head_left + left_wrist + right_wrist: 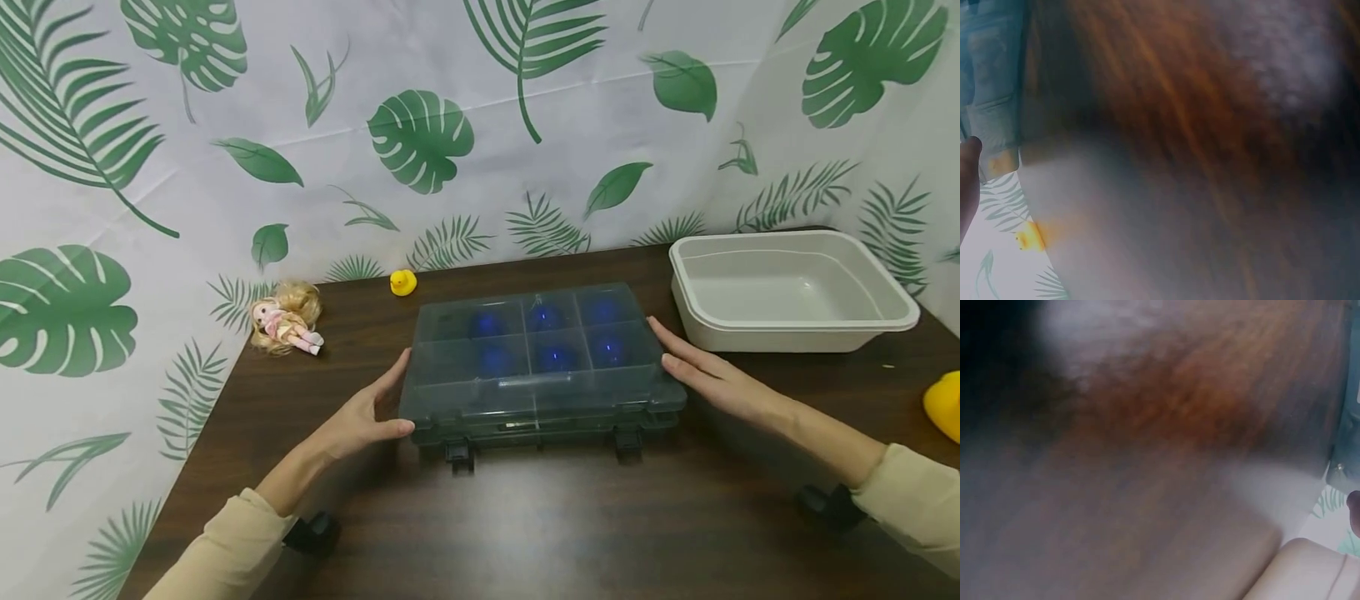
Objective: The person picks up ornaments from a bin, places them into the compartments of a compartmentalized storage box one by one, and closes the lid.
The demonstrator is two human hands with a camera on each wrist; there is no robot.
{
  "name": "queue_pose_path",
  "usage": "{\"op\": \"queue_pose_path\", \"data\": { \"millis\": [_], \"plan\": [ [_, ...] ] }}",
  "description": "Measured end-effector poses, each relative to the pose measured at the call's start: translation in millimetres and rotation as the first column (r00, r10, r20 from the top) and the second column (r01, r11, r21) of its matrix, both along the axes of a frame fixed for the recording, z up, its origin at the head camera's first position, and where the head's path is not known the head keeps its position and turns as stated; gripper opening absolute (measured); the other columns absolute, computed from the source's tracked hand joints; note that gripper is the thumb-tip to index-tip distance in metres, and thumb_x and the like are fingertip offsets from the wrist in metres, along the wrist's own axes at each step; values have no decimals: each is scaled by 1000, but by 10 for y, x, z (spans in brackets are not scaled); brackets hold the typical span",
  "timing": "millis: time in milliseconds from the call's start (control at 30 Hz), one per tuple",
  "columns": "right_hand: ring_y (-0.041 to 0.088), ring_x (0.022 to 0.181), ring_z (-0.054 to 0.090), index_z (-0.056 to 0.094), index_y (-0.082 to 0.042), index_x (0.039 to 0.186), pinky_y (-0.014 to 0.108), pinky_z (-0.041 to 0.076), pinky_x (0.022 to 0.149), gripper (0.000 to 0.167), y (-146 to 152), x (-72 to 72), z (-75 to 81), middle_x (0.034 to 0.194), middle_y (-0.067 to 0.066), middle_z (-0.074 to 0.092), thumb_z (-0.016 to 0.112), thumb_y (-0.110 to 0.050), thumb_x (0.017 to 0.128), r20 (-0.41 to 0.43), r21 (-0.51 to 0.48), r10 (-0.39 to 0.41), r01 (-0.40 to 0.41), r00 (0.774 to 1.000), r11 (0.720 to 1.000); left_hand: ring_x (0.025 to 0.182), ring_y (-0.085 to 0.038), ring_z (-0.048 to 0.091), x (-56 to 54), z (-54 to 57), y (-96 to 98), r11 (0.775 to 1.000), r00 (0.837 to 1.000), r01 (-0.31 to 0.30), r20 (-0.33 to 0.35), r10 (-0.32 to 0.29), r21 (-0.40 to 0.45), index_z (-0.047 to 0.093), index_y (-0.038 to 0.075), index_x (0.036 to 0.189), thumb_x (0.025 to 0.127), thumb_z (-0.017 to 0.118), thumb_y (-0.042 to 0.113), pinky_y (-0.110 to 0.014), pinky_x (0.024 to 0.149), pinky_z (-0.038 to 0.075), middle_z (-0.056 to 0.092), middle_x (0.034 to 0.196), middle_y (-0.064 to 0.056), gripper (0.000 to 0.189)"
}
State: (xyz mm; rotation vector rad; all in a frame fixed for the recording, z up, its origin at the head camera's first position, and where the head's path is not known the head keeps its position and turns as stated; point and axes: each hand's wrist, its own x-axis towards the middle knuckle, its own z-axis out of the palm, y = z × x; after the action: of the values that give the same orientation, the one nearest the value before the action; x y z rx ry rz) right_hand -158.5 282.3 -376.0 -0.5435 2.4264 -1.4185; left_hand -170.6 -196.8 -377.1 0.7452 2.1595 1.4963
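A clear grey plastic compartment box [468, 400] lies on the dark wooden table with its lid down. Through the lid, several blue balls [557, 358] show in its compartments. Two black latches [459, 454] stick out from its front edge, unfastened. My left hand [363, 417] touches the box's left side, index finger and thumb spread apart, the thumb at the front corner. Along the right side lie the outstretched fingers of my right hand [716, 379]. The remaining fingers of both hands are hidden. Each wrist view catches only a fingertip and a strip of the box.
Behind the box on the right stands a white basin [795, 333]. A small yellow rubber duck [402, 283] and a blond doll [287, 321] are at the back left. A larger yellow object [947, 404] is cut off at the right edge. A leaf-print cloth hangs behind the table.
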Motion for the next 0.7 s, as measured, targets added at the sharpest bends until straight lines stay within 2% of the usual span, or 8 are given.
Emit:
{"op": "queue_pose_path", "data": {
  "millis": [100, 233, 267, 333, 400, 467, 567, 700],
  "plan": [
    [32, 143, -1, 5, -27, 152, 69, 10, 103, 60, 4, 0, -21, 159, 9, -3, 38, -24, 102, -18, 31, -4, 4, 1000, 999, 145, -29, 3, 13, -15, -2, 1000, 1000, 6, 26, -6, 13, 2, 15, 152, 86, 70, 23, -42, 113, 16, -4, 159, -6, 95],
    [28, 143, 2, 5, -29, 152, 30, 19, 113, 61, 16, 3, -42, 158, 12, -1, 40, -24, 102, -55, 79, -1, 5, 999, 997, 145, -29, 3, 16, -20, 0, 1000, 1000, 9, 23, -9, -2, 1, 13, 152, 85, 71, 21, -46, 110, 13, -5, 159, -6, 98],
    [28, 143, 2, 4, -28, 152, 30, 21, 113, 62, 18, 4, -46, 158, 12, -1, 40, -23, 102, -61, 83, 2, 4, 998, 997, 145, -29, 3, 16, -22, 1, 1000, 1000, 10, 24, -10, -4, 0, 13, 152, 84, 71, 21, -46, 110, 14, -5, 159, -5, 98],
    [29, 143, 1, 4, -27, 152, 33, 23, 113, 63, 21, 3, -56, 158, 14, -1, 41, -22, 102, -68, 86, 4, 2, 998, 996, 145, -28, 4, 17, -25, 4, 1000, 1000, 10, 24, -10, -8, 0, 12, 152, 84, 72, 20, -44, 110, 14, -5, 159, -5, 99],
    [34, 143, 0, 4, -25, 152, 57, 22, 110, 64, 20, 0, -61, 158, 15, -2, 42, -21, 101, -64, 80, 5, 0, 998, 997, 145, -28, 4, 19, -28, 8, 1000, 1000, 12, 26, -12, -14, 0, 11, 152, 83, 73, 19, -40, 112, 16, -5, 159, -5, 101],
    [40, 142, 0, 3, -24, 152, 76, 18, 95, 65, 18, -2, -64, 157, 16, -3, 43, -21, 101, -58, 77, 4, 0, 998, 997, 145, -27, 5, 21, -33, 11, 1000, 1000, 15, 26, -14, -19, -1, 11, 152, 82, 73, 18, -32, 112, 19, -5, 159, -5, 101],
    [43, 141, 0, 4, -24, 153, 78, 16, 92, 66, 16, -5, -68, 158, 16, -3, 44, -21, 100, -59, 87, 1, 4, 998, 996, 145, -27, 5, 25, -40, 13, 999, 1000, 15, 20, -15, -31, -1, 11, 152, 82, 73, 17, -25, 110, 19, -5, 159, -5, 102],
    [43, 141, -1, 5, -22, 153, 77, 14, 94, 68, 20, -6, -70, 158, 16, -3, 47, -20, 99, -58, 80, 4, 1, 998, 997, 145, -26, 5, 30, -50, 18, 999, 1000, 15, 24, -14, -41, -2, 12, 152, 82, 74, 16, -33, 112, 17, -5, 159, -5, 103]
  ]
}}
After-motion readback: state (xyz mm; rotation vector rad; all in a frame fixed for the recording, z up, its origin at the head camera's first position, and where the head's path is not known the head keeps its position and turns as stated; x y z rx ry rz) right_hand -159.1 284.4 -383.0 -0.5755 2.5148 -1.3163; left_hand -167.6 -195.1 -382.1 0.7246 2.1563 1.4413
